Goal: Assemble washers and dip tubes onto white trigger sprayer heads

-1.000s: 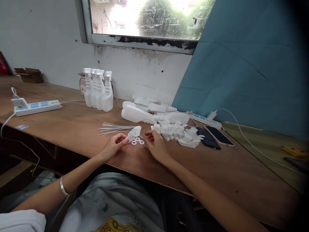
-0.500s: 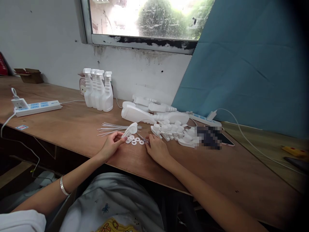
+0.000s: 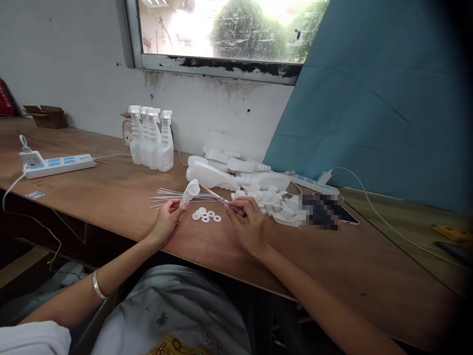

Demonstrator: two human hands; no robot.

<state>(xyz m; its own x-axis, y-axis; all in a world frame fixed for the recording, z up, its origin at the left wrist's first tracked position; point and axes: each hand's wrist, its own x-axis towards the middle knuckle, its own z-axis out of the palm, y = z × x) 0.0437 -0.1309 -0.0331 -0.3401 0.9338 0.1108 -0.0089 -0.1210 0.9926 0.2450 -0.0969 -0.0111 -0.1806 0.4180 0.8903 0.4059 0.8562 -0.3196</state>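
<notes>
Left hand (image 3: 168, 222): its thumb and fingers are pinched on a white trigger spray head (image 3: 190, 191).
Spray head in hand: it is held up at a slant over the wooden table (image 3: 314, 266), its round part at the top.
Right hand (image 3: 249, 222): its fingers are wrapped around the handle of a thin screwdriver (image 3: 216, 195).
Screwdriver tip: it points left, right beside the round part of the spray head; I cannot tell if they touch.
White rings (image 3: 217, 218): a little bunch lies flat between the two hands, some on top of others.
Thin white tubes (image 3: 166, 199): they lie in a loose bundle on the far side of the left hand.
Pile of spray heads (image 3: 275, 199): it sits just past the right hand, to the right.
Lying bottles (image 3: 207, 175): these white ones rest on their sides, farther back.
Standing bottles (image 3: 166, 153): four are upright at the far left, with spray tops on.
Phone (image 3: 347, 217): it lies to the right of the pile, partly blurred by little squares.
</notes>
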